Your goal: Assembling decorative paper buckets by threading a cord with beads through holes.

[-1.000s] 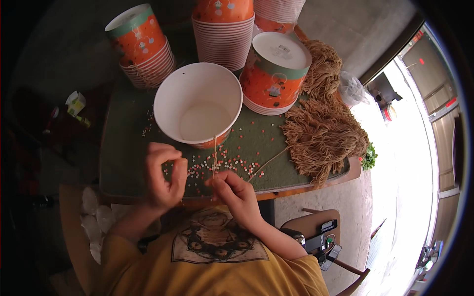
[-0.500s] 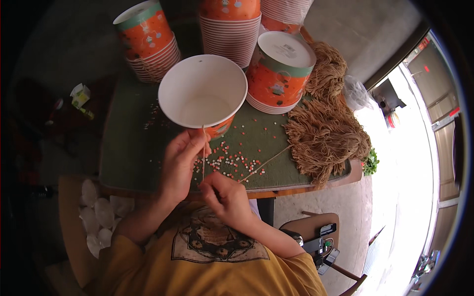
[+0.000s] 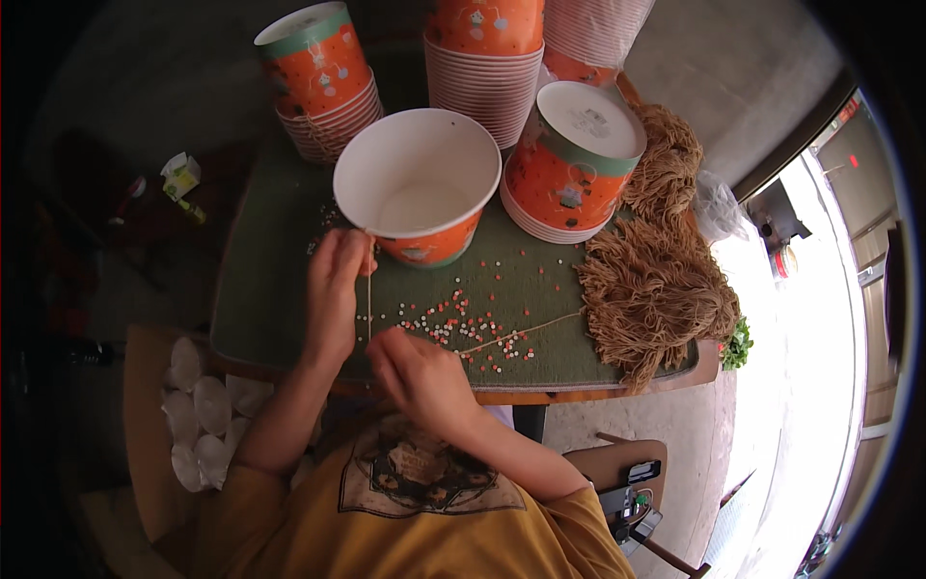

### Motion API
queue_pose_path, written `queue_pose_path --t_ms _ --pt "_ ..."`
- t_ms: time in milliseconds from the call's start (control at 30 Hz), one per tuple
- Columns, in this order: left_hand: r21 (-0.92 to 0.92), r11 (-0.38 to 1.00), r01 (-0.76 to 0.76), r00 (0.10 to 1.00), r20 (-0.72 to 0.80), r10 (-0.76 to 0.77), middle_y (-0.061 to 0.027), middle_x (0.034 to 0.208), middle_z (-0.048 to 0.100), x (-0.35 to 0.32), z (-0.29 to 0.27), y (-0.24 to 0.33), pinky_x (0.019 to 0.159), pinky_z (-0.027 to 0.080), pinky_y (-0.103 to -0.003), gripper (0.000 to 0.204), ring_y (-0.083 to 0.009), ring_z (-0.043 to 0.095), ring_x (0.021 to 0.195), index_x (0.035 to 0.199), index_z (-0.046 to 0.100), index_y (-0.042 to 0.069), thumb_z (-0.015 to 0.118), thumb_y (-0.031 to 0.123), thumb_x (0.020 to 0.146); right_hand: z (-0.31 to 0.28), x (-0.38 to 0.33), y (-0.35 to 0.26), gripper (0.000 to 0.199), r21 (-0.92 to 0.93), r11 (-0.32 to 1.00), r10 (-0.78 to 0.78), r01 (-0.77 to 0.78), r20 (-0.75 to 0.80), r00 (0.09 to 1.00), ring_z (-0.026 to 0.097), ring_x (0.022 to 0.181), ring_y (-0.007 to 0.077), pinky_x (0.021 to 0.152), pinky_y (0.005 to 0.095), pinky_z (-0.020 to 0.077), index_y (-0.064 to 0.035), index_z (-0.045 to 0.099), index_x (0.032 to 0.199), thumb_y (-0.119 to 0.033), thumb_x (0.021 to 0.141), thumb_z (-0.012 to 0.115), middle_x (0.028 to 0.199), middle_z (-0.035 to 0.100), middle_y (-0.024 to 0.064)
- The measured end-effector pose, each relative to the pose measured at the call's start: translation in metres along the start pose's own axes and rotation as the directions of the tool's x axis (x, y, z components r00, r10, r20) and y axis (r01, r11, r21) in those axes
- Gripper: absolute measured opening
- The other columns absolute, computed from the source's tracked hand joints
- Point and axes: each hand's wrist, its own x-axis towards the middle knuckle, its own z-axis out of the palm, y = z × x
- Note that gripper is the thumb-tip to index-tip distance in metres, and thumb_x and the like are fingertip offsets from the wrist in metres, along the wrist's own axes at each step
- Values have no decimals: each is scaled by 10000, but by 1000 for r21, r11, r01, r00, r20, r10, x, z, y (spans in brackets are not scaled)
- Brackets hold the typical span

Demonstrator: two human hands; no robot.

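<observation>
A paper tub, orange with a green base band and white inside, stands open side up on the dark green table. At its near left rim is my left hand, its fingers pinched on a thin tan string. The string runs straight down to my right hand, whose fingers are closed around it. From my right hand a strand leads across the table to a shaggy bundle of tan strings. Small red and white beads lie scattered between the tub and my right hand.
Behind the tub stand upturned tub stacks, a tall stack and a plastic-wrapped one. Another upturned tub is at right. A chair at lower left bears clear plastic cups. Another chair holds small devices.
My left hand has moved left along the near rim of the tub, still pinching the string. The tub sits slightly farther back and shows more of its side. The whole view has shifted a little.
</observation>
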Motion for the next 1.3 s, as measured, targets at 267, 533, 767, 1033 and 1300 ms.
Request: queue_pose_path --t_ms 267,533,767,1033,1300 --pt "431 675 -599 795 419 438 -211 1298 483 -45 41 -4 872 523 -401 375 -360 557 1158 1262 468 -26 569 61 911 -94 -17 -44 284 68 998 16 -9 -111 994 537 500 141 522 267 477 -28 588 1131 -18 855 656 785 634 76" --pt "725 475 -498 864 368 344 -119 903 545 7 10 52 630 505 -372 125 -289 602 769 987 586 35 614 126 906 -143 1 -41 180 848 530 443 -11 -265 856 290 489 21 452 178 248 -21 542 975 -199 969 517 607 383 -62" --pt "665 531 -526 846 476 242 -79 842 517 53 -83 74 596 398 -254 139 -139 482 684 821 540 -15 586 71 920 -101 56 6 174 933 -357 373 -33 175 911 254 511 22 406 185 199 -8 562 1071 -147 1001 485 640 320 -57" --pt "662 455 -596 784 356 508 -117 952 554 -43 -32 71 608 481 -285 281 -201 565 762 1054 566 11 714 93 829 -66 69 7 150 888 -451 372 -88 277 886 254 496 24 405 186 219 -17 559 1055 -131 1003 476 633 332 -56" --pt "509 801 -315 880 472 46 -142 758 574 -59 14 46 543 457 -361 96 -273 597 626 934 519 21 607 53 912 -60 54 4 156 991 -5 428 -134 123 895 348 548 53 471 190 290 -20 554 1080 -128 997 477 693 422 -29"
